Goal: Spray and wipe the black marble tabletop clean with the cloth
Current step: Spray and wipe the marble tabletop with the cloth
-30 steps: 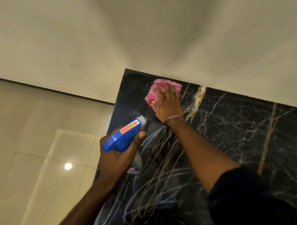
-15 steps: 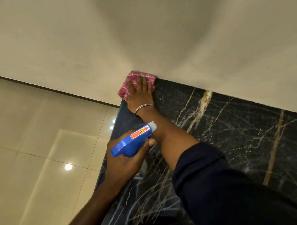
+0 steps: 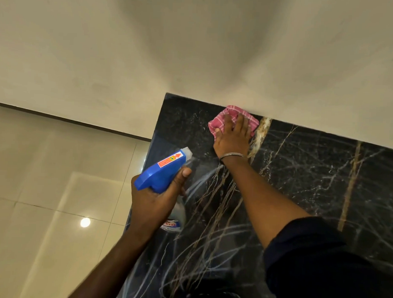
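The black marble tabletop (image 3: 301, 174), veined in white and gold, fills the right and lower part of the view. My right hand (image 3: 232, 139) presses flat on a pink checked cloth (image 3: 221, 121) at the far edge, right against the wall. A thin bangle circles that wrist. My left hand (image 3: 153, 203) grips a spray bottle with a blue trigger head (image 3: 161, 172), held above the tabletop's left edge, nozzle pointing toward the cloth. The clear bottle body (image 3: 174, 219) is partly hidden by my fingers.
A pale wall (image 3: 194, 48) rises straight from the tabletop's far edge. To the left, glossy cream floor tiles (image 3: 44, 210) lie below the table's left edge, with a ceiling light reflected in them. My dark sleeve (image 3: 332, 265) covers the lower right.
My right hand slid the cloth from the far left corner to the right along the wall edge. The spray bottle in my left hand stayed about where it was.
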The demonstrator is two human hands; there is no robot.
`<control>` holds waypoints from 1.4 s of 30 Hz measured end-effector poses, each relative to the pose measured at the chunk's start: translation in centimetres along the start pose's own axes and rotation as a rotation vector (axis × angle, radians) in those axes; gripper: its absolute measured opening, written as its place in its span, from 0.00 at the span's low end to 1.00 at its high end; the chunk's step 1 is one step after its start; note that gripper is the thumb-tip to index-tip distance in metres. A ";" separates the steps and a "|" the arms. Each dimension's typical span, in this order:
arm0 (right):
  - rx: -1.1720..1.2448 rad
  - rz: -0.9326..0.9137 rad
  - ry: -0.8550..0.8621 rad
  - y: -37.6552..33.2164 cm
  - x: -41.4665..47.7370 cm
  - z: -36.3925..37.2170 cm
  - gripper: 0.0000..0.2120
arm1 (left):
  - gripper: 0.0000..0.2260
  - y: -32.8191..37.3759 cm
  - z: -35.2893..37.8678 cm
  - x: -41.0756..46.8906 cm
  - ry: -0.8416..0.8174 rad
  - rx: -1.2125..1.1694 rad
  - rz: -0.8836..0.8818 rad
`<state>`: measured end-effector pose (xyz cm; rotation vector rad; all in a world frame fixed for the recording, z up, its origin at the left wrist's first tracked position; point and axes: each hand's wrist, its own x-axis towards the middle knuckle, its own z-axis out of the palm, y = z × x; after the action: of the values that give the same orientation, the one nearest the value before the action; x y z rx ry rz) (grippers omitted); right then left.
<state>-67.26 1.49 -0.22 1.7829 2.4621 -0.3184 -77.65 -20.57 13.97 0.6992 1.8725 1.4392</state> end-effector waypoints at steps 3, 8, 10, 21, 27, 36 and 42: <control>0.074 0.077 -0.066 -3.5 0.0 -0.1 0.36 | 0.18 0.1 -0.1 -0.1 0.009 0.017 -0.022; -0.038 -0.331 -0.138 -8.6 -0.4 0.2 0.38 | 0.15 -0.3 -0.8 0.2 0.033 0.196 -0.037; -0.054 -0.459 -0.150 -8.6 -0.2 0.1 0.34 | 0.19 -0.8 -1.3 0.7 0.029 0.261 -0.048; 0.005 -0.189 -0.077 2.8 -2.0 -0.3 0.30 | 0.26 -2.2 -3.5 2.1 0.033 0.389 -0.128; 0.025 -0.253 -0.127 -6.0 -2.1 0.8 0.35 | 0.34 -2.6 -4.5 1.4 0.048 0.400 -0.152; -0.050 -0.481 -0.158 -9.6 -6.0 2.0 0.31 | 0.42 -3.8 -5.2 0.1 0.068 0.430 -0.174; 0.050 -0.235 -0.075 0.1 -9.0 1.4 0.30 | 0.25 -3.9 -4.0 0.1 0.042 0.392 -0.174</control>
<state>-64.36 -7.17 0.11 1.4694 2.6333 -0.4590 -80.86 -23.96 10.91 0.6699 2.2171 0.9943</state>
